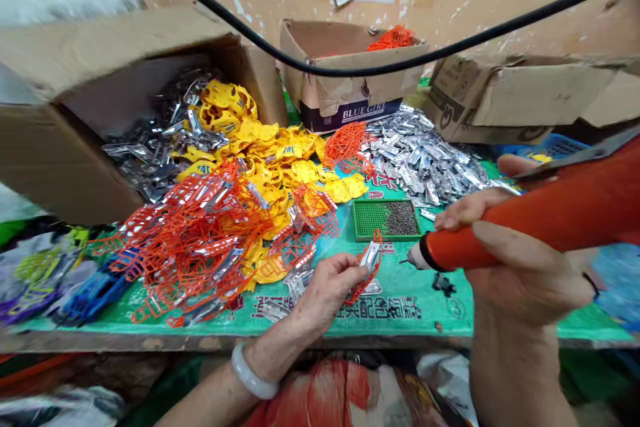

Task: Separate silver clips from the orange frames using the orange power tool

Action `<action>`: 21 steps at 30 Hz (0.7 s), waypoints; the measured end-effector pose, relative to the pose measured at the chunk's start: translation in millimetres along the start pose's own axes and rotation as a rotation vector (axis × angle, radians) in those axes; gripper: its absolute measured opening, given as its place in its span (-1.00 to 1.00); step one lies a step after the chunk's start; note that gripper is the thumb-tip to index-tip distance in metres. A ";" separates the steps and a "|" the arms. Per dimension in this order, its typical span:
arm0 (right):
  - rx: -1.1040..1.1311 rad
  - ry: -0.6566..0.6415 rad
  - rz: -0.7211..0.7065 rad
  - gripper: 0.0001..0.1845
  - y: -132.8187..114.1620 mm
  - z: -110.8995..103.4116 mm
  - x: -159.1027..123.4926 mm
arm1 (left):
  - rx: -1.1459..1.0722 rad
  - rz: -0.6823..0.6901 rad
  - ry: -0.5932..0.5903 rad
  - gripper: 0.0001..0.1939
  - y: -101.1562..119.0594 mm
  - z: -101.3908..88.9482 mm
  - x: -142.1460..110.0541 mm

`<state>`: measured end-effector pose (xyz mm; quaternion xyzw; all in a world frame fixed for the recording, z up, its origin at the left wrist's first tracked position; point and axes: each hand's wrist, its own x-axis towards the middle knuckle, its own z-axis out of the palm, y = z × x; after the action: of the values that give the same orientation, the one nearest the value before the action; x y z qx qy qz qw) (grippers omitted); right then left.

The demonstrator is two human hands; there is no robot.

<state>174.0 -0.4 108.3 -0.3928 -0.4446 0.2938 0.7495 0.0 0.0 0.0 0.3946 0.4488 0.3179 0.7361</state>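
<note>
Between the thumb and fingers of my left hand (333, 287) is an orange plastic frame with a shiny metal plate (370, 255) on it, held low over the table's front. My right hand (520, 260) is wrapped round a red electric screwdriver (565, 203). Its thin bit points left, apart from the held part. Behind my hands lies a green tray (357, 220) with many tiny screws (401, 217) heaped toward its right side. A small black piece (443, 284) rests under the screwdriver's tip.
Orange plastic frames (200, 240) and yellow plastic parts (280, 147) are piled at the left. Loose metal plates (420, 150) lie at the back right. Cardboard boxes (320, 87) line the rear. A black cable (350, 71) hangs across the view. Blue parts (97, 290) lie far left.
</note>
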 end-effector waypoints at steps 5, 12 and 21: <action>-0.029 0.052 -0.043 -0.59 2.3 -2.8 -0.6 | -0.194 -0.033 -0.003 -0.83 4.1 0.7 -0.6; -0.050 0.095 0.028 -0.47 3.2 -8.2 0.8 | -0.515 -0.133 -0.012 -0.80 12.7 -2.9 -5.0; -0.086 0.058 0.049 -0.52 -1.4 -16.4 -4.7 | -0.798 -0.281 -0.063 -0.85 12.9 -2.9 -6.9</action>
<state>186.8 -10.1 102.6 -0.4439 -0.4252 0.2812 0.7369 -6.9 1.5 13.2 0.0233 0.3171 0.3512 0.8806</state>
